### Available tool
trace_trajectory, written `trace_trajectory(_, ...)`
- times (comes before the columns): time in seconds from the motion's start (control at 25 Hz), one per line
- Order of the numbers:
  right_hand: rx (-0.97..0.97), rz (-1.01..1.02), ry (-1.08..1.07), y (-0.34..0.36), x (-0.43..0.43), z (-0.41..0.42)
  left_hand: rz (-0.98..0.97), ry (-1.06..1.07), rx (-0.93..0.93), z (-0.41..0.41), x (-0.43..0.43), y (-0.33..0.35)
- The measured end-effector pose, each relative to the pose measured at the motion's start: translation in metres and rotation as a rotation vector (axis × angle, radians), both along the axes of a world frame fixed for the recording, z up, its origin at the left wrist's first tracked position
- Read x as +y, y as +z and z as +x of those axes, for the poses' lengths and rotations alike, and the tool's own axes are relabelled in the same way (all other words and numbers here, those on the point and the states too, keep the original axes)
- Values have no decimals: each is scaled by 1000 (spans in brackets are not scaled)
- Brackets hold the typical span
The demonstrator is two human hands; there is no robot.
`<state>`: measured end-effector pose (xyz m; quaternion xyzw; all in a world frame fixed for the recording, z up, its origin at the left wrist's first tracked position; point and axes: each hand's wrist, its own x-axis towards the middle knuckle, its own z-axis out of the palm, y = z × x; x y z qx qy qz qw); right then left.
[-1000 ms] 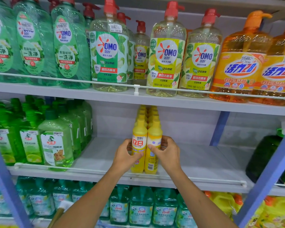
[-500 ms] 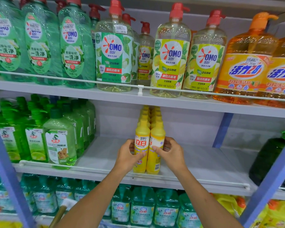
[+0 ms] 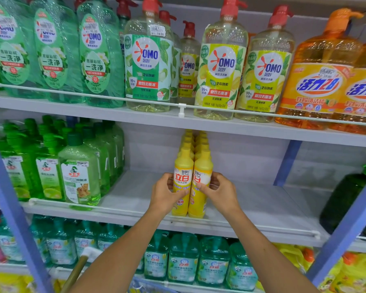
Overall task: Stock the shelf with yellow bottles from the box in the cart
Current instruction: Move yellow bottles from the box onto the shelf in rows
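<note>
Two rows of yellow bottles run from the front rail to the back of the middle shelf (image 3: 251, 199). My left hand (image 3: 165, 195) grips the front left yellow bottle (image 3: 182, 166) around its label. My right hand (image 3: 219, 192) grips the front right yellow bottle (image 3: 202, 166) beside it. Both bottles stand upright, touching each other, just behind the white rail (image 3: 262, 225). More yellow bottles (image 3: 195, 142) line up behind them. The box and the cart are out of view.
Green bottles (image 3: 78, 174) crowd the left of the same shelf; a dark green bottle (image 3: 344, 197) stands at the right. Large pump bottles (image 3: 220, 66) fill the shelf above, teal bottles (image 3: 182, 261) the one below. Blue uprights (image 3: 347, 229) frame the bay. Bare shelf lies on either side of the yellow rows.
Both hands stay on the two front yellow bottles. The right-hand bottle has turned slightly, showing more of its label; the view has shifted a little.
</note>
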<state>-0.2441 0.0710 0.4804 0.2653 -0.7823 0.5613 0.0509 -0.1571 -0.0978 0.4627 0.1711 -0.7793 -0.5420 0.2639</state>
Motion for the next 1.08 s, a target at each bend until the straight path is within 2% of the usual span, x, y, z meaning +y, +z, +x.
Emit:
trace_trajectory(0.2,69,23,-130,-12,-10,4,-5,20,4,0,2,0)
trace_trajectory(0.4,-35,-16,21,-6,3,2,10,20,4,1,4,1)
trace_trajectory(0.68,26,22,-70,-18,-5,6,9,-12,-1,3,3,-1)
trace_trajectory(0.84,-36,-9,35,-15,3,1,0,-30,-13,5,-3,-1)
trace_trajectory(1.08,-2,10,-54,-25,-3,5,-18,-28,-38,3,-4,-4)
